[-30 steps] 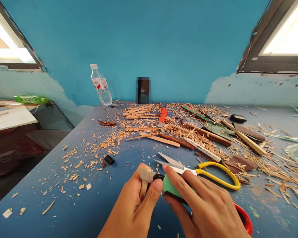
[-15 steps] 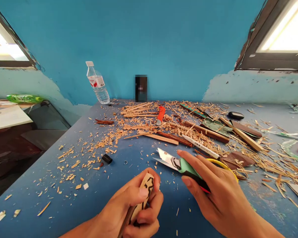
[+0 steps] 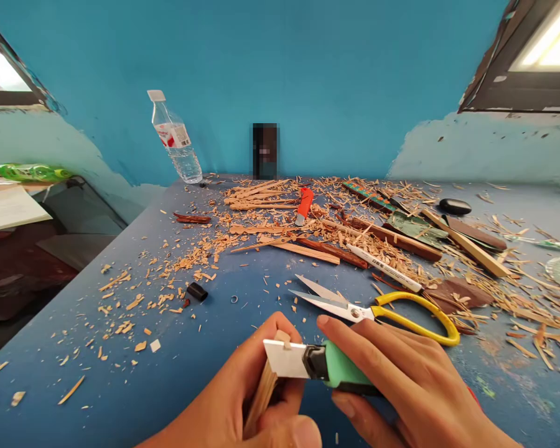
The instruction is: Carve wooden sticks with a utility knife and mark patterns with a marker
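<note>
My left hand (image 3: 266, 386) is closed round a narrow piece of wood (image 3: 260, 398), whose upper end sticks up between the fingers. Gripped in my right hand (image 3: 396, 386) is a green and black utility knife (image 3: 348, 367) with its blade out. The blade (image 3: 287, 361) lies across the top of the wood and hides part of it; whether it bites in, I cannot tell. Just beyond the right hand, scissors with yellow handles (image 3: 415, 298) rest on the blue table (image 3: 158, 392), blades apart.
Wood shavings and several carved sticks (image 3: 261, 202) cover the far table. A red cutter (image 3: 304, 205), a white marker (image 3: 385, 267) and a black cap (image 3: 197, 291) lie there. A tilted-looking water bottle (image 3: 175, 143) stands at the back left, near the blue wall (image 3: 331, 81).
My right hand has brought the knife down and left, onto the wood. My left hand has turned the wood, so its black-marked face no longer shows. The scissors are now uncovered.
</note>
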`<state>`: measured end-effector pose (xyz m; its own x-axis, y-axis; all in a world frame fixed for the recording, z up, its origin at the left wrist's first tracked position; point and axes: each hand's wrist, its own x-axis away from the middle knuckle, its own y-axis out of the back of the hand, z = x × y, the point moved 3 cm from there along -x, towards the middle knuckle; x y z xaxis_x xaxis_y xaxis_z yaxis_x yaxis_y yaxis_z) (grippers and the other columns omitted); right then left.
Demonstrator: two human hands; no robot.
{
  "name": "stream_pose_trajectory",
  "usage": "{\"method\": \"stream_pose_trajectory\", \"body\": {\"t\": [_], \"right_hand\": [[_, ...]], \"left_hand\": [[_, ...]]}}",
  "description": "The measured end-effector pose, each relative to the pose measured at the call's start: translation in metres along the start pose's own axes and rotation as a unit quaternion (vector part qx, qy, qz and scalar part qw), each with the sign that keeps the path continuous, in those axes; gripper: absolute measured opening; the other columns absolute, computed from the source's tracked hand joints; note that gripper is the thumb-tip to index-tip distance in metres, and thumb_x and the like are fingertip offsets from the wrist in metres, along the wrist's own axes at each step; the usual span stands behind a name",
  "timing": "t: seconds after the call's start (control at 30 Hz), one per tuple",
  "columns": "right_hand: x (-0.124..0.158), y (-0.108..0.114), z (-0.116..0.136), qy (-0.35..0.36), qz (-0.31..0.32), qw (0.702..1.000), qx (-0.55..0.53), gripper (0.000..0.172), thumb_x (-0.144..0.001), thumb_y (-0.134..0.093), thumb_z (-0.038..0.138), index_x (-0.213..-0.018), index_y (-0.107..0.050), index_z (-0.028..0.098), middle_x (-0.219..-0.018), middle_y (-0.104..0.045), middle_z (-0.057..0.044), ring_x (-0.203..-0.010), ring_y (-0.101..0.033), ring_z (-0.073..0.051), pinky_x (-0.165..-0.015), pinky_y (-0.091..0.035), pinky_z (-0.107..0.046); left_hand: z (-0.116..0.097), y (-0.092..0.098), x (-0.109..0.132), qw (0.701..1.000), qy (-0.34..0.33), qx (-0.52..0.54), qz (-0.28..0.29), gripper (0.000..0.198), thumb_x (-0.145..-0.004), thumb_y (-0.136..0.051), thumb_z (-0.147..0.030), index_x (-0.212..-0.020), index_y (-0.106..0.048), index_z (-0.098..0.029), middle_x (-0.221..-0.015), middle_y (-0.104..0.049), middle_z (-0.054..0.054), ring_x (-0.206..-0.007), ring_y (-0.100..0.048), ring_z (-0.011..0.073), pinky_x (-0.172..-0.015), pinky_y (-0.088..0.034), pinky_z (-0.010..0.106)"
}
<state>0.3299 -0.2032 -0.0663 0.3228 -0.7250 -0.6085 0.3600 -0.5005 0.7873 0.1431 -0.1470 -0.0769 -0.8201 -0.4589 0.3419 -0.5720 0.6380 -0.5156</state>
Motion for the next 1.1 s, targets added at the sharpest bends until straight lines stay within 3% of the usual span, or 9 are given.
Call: {"method": "stream_pose_trajectory", "body": {"t": [0.1, 0.2, 0.5, 0.67, 0.83, 1.1], "right_hand": [[-0.002, 0.001, 0.002, 0.012, 0.005, 1.0, -0.001, 0.041, -0.112, -0.035, 0.04, -0.127, -0.064, 0.016, -0.09, -0.079, -0.006, -0.072, -0.076, -0.017, -0.058, -0.058, -0.027], [-0.003, 0.001, 0.002, 0.007, 0.016, 1.0, 0.004, 0.042, -0.112, -0.033, 0.041, -0.126, -0.064, 0.016, -0.091, -0.079, -0.006, -0.072, -0.076, -0.017, -0.059, -0.058, -0.027], [-0.004, -0.002, 0.004, 0.015, -0.022, 1.0, -0.009, 0.04, -0.112, -0.034, 0.038, -0.126, -0.064, 0.015, -0.084, -0.078, -0.006, -0.068, -0.075, -0.017, -0.054, -0.054, -0.028], [-0.005, 0.0, 0.005, 0.013, 0.022, 0.999, -0.023, 0.042, -0.112, -0.036, 0.041, -0.126, -0.065, 0.014, -0.083, -0.076, -0.005, -0.068, -0.074, -0.016, -0.058, -0.057, -0.027], [-0.007, 0.001, 0.01, 0.013, 0.031, 0.999, 0.0, 0.044, -0.112, -0.036, 0.043, -0.124, -0.068, 0.016, -0.079, -0.075, -0.002, -0.062, -0.073, -0.015, -0.057, -0.06, -0.028], [-0.005, 0.003, 0.016, -0.012, -0.027, 0.999, 0.038, 0.037, -0.11, -0.043, 0.04, -0.124, -0.069, 0.019, -0.071, -0.071, 0.001, -0.053, -0.07, -0.013, -0.05, -0.056, -0.024]], "left_hand": [[0.009, -0.001, -0.004, 0.996, -0.061, -0.009, -0.068, 0.054, -0.076, -0.086, -0.059, -0.095, -0.05, -0.024, -0.079, -0.032, -0.004, -0.065, -0.027, 0.009, -0.057, -0.027, 0.02], [0.015, -0.001, -0.006, 0.989, -0.109, -0.029, -0.096, 0.051, -0.078, -0.085, -0.057, -0.09, -0.049, -0.023, -0.082, -0.03, -0.003, -0.07, -0.027, 0.0114, -0.061, -0.03, 0.021], [0.016, -0.004, -0.009, 0.988, -0.111, -0.071, -0.084, 0.051, -0.083, -0.077, -0.062, -0.087, -0.042, -0.025, -0.076, -0.029, -0.004, -0.065, -0.021, 0.0121, -0.058, -0.028, 0.022], [0.01, -0.006, -0.007, 0.973, -0.142, -0.136, -0.121, 0.048, -0.088, -0.069, -0.065, -0.087, -0.043, -0.025, -0.074, -0.027, -0.004, -0.064, -0.02, 0.0129, -0.056, -0.028, 0.023], [0.005, -0.005, -0.008, 0.964, -0.147, -0.198, -0.098, 0.045, -0.094, -0.062, -0.063, -0.086, -0.04, -0.024, -0.072, -0.025, -0.005, -0.063, -0.021, 0.0125, -0.056, -0.022, 0.027], [0.002, -0.003, -0.01, 0.959, -0.155, -0.211, -0.105, 0.043, -0.097, -0.06, -0.06, -0.085, -0.041, -0.023, -0.078, -0.03, -0.004, -0.07, -0.028, 0.0138, -0.061, -0.028, 0.026]]}}
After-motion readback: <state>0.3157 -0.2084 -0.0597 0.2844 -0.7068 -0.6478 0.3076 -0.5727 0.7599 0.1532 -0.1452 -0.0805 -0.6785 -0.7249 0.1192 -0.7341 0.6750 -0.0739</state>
